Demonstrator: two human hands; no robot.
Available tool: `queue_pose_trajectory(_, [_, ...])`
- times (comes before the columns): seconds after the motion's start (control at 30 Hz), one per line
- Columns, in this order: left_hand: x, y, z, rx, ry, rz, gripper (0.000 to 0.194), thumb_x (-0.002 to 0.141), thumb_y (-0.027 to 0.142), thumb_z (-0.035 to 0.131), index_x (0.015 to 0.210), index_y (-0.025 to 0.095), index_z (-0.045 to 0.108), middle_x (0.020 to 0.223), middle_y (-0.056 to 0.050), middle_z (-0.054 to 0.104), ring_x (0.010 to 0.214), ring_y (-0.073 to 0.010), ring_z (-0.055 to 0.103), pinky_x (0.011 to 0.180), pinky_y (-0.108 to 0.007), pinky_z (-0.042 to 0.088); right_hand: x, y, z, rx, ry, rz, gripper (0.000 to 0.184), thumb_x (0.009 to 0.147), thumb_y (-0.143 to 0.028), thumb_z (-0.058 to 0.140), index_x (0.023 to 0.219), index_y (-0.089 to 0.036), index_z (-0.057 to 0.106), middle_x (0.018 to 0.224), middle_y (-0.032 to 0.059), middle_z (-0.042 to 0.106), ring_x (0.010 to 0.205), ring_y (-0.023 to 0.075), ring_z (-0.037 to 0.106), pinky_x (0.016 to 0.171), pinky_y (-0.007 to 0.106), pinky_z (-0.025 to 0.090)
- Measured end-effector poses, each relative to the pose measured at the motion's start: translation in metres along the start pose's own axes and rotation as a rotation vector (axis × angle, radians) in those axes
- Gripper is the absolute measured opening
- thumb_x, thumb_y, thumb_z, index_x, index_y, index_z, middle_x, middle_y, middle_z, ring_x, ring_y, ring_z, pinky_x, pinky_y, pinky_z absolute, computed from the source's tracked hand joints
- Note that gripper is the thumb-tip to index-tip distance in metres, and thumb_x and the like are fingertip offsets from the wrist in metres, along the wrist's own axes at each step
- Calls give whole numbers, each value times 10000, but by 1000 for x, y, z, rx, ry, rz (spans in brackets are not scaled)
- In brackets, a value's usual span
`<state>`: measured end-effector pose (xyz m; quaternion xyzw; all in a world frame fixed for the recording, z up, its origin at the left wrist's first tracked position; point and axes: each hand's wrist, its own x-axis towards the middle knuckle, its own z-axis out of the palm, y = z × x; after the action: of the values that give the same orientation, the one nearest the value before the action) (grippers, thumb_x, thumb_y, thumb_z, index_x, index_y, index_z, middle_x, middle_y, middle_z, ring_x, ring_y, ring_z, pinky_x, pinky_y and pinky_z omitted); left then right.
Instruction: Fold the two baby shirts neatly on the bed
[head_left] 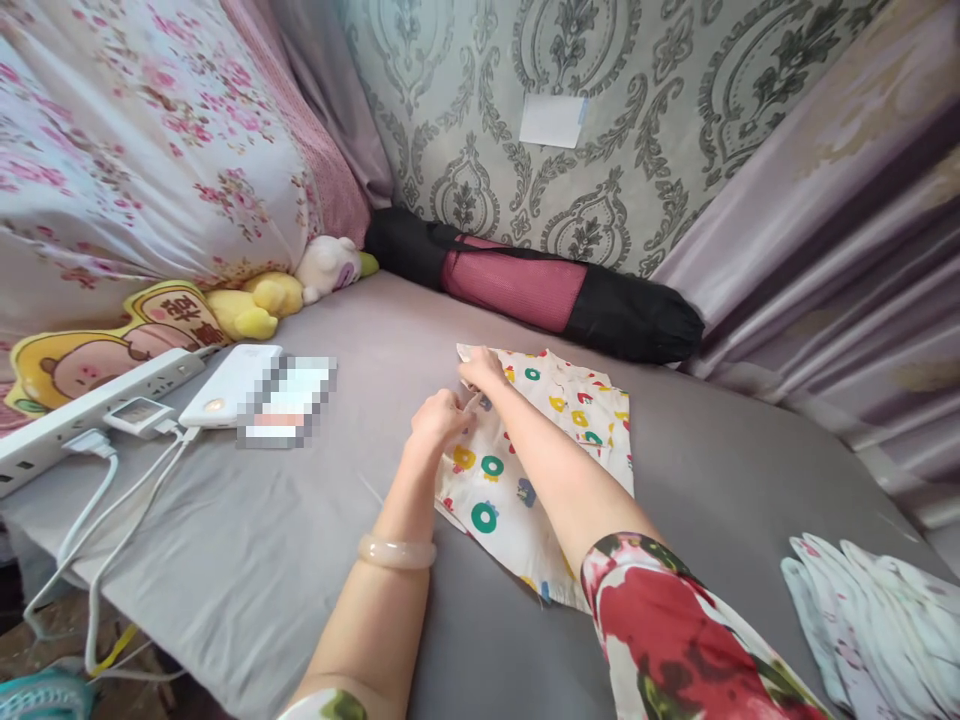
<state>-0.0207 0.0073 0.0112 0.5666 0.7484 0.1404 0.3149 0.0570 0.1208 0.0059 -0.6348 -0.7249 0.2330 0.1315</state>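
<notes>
A white cloth [501, 545] printed with green, yellow, red and blue figures lies spread on the grey sheet. At its left edge, my left hand [442, 418] is closed, pinching a bit of the fabric. Just beyond it, my right hand [484, 370] is closed on the same cloth near the far left corner. The fabric is slightly gathered between the two hands. My fingertips are partly hidden, and my right forearm covers the middle of the cloth.
A black and pink mesh bag [517, 283] lies along the wall. On the left are a power strip [97, 415], a white power bank [231, 385], cables and plush toys [259, 305]. Folded white cloths [874, 625] are stacked at the near right. The bed's edge drops off at lower left.
</notes>
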Motion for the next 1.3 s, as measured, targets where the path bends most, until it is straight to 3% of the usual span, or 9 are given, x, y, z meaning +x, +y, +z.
queue_pose_trajectory(0.13, [2,-5,-3,-113,-76,36,104,678,278,633,739,194,635,726,-23,673,665,-159,617,518,-220,403,-4,19,-30,574,24,212,125,814,-181,559,885,-151,658,678,21,659,589,132,644,597,246,564])
queue_pose_trajectory(0.33, [-10,8,-15,-180,-210,150,99,680,272,639,682,188,586,543,40,506,506,-105,485,445,-205,328,-32,59,-74,778,97,222,223,786,-127,506,973,-196,606,706,-27,653,556,97,614,525,190,529])
queue_pose_trajectory(0.63, [-29,41,-3,-105,-296,280,184,731,330,651,656,173,589,462,35,505,430,-89,459,435,-198,357,-78,98,-93,894,189,249,409,734,-103,547,1123,-219,596,809,-7,700,552,105,626,478,179,501])
queue_pose_trajectory(0.8, [-30,49,10,-248,-426,353,317,819,465,610,808,149,605,702,-47,683,545,-129,607,515,-222,469,-89,129,-89,769,244,289,446,740,-154,600,1180,-226,585,817,-7,696,561,127,642,500,213,513])
queue_pose_trajectory(0.87, [-27,49,14,-205,-338,401,294,872,437,548,872,150,610,787,-69,703,641,-161,652,581,-251,501,-92,143,-86,610,276,348,496,740,-180,619,1232,-225,570,882,16,706,641,161,673,566,250,538])
queue_pose_trajectory(0.97, [-23,48,23,-13,-94,554,224,913,311,481,981,163,635,969,-94,705,913,-223,661,785,-317,520,-96,158,-82,255,406,381,515,760,-192,610,1271,-180,557,1073,89,697,933,234,680,777,310,546])
queue_pose_trajectory(1.03, [-20,48,32,112,-2,655,255,908,224,463,1103,180,621,1154,-101,666,1120,-247,591,931,-349,480,-97,159,-79,62,483,336,484,810,-185,549,1292,-146,546,1209,134,650,1131,261,605,921,336,496])
queue_pose_trajectory(1.13, [-17,48,49,266,12,721,379,897,156,444,1261,192,545,1393,-106,532,1343,-253,426,1085,-371,377,-94,149,-71,-103,483,188,484,893,-178,411,1367,-114,488,1369,159,549,1287,248,487,1054,344,398])
queue_pose_trajectory(1.3, [-18,51,66,415,-62,637,509,921,205,419,1421,124,366,1571,-169,289,1482,-300,187,1185,-461,207,-79,125,-53,-281,247,-50,555,975,-275,252,1499,-113,340,1585,97,301,1465,223,218,1194,397,162])
